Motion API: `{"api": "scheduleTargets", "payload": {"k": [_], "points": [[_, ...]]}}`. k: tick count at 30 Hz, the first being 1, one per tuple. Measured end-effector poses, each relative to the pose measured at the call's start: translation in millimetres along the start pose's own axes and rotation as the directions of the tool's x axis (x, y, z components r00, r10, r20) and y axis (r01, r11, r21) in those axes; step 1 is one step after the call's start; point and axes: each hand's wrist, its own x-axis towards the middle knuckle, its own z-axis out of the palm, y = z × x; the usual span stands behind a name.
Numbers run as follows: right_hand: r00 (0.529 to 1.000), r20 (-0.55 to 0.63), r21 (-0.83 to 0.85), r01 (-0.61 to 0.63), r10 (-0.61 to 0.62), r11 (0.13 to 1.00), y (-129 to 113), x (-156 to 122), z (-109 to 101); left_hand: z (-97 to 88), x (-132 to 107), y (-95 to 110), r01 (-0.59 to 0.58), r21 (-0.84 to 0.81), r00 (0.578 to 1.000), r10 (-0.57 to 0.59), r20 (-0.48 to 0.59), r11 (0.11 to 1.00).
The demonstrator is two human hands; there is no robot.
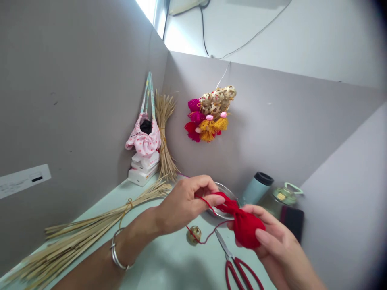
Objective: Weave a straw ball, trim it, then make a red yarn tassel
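Note:
My right hand [269,237] is closed around a ball of red yarn [248,228]. At the ball's left end, my left hand [193,199] pinches loose loops and a strand of the same yarn between thumb and fingers. A thin red strand hangs below my hands and runs to a small woven ball [194,235] on the table. Scissors with red handles [238,270] lie just below the yarn, blades pointing up and left. Behind my hands, a round metal bowl [225,188] is partly hidden.
Bundled dry straw [99,225] lies along the table's left; another bundle [165,137] leans in the corner beside a pink bag [146,139] and white boxes [143,171]. Tasselled woven balls [211,117] hang on the wall. A blue tumbler [256,189], green bottle [282,197] and dark phone-like object [293,221] stand right.

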Motion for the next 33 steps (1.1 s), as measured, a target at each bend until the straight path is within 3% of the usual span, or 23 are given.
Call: {"api": "scheduleTargets", "payload": {"k": [7, 12, 21, 28, 33], "points": [[0.998, 0.054, 0.155, 0.014, -0.023, 0.988, 4.5, -0.8, -9.4, -16.1, -0.8, 7.7, -0.025, -0.013, 0.999, 0.025, -0.023, 1.000], [0.995, 0.101, 0.147, 0.013, -0.028, 0.989, 3.3, -3.4, -12.8, -27.2, -1.1, 6.0, -0.067, 0.043, 0.997, 0.069, -0.042, 0.997], [0.986, -0.154, 0.373, 0.114, -0.059, 0.921, 6.7, 13.1, -27.5, -47.0, -1.7, 7.1, -0.071, 0.092, 0.997, 0.069, 0.033, 0.993], [0.933, -0.358, 0.421, 0.204, -0.045, 0.884, -5.6, 15.9, -34.2, -76.0, -9.4, 8.0, -0.282, -0.202, 0.951, 0.245, -0.189, 0.938], [0.940, -0.341, 0.423, 0.151, 0.003, 0.893, -2.6, 14.1, -36.8, -85.2, -11.5, 11.2, -0.377, -0.443, 0.913, 0.247, -0.324, 0.813]]}}
